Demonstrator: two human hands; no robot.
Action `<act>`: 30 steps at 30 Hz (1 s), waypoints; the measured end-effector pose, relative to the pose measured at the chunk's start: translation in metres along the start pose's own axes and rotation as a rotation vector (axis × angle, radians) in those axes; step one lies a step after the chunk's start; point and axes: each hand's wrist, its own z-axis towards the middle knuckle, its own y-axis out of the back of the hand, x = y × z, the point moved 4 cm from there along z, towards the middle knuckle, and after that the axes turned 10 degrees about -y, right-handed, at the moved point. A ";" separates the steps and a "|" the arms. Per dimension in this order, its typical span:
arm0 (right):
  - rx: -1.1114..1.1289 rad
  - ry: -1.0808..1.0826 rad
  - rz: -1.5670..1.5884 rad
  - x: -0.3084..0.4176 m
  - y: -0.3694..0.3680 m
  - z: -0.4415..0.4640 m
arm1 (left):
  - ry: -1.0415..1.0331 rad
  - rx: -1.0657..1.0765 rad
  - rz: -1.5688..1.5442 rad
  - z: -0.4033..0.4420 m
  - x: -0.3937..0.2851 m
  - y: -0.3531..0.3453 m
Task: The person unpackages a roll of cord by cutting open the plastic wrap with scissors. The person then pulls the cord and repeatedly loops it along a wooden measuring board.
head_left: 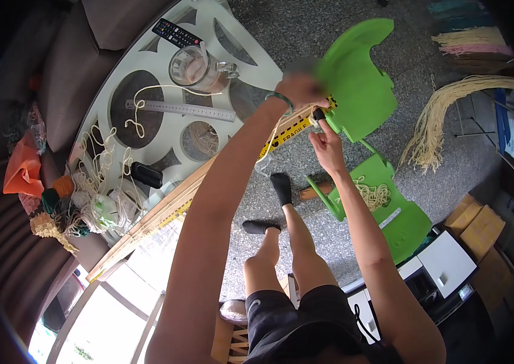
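My left hand (300,90), wearing a green band on the wrist, is over the far end of a long wooden bar (214,162) with yellow FRAGILE tape (285,134). A blurred patch hides most of its fingers. Just below it, my right hand (329,147) reaches up with a black-covered fingertip at a pale cord (313,119) by the bar's end; its other fingers are curled. How the cord passes between the hands is hard to see. Another length of pale cord hangs beside the bar below my left hand.
A white table (175,136) holds a glass mug (194,70), remote control (176,33), steel ruler (193,111), black case (146,175) and tangled cords (96,158). Green chairs (360,79) stand to the right, one carrying coiled cord (373,193). A cord bundle (430,133) hangs far right.
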 end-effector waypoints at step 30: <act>-0.157 0.090 -0.013 0.023 -0.006 -0.005 | -0.248 -0.427 0.383 -0.016 0.003 -0.019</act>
